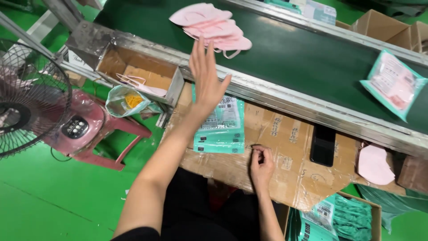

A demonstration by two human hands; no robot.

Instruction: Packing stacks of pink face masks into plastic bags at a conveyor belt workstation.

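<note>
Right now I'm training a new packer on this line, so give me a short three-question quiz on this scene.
1. True or false: the left hand grips a mask.
2. The pile of pink masks lies on: A) the green conveyor belt B) the cardboard sheet C) the floor.
3. What dark flat thing lies on the cardboard right of the right hand?

Key: 1 false, it is open and reaching; 2 A; 3 a black phone.

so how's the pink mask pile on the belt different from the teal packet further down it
The pink mask pile is loose, bare masks fanned on one another; the teal packet is a single sealed bag with pink showing inside. The pile lies just beyond the open left hand; the packet lies far to the right, away from both hands. Both rest on the green belt.
</note>
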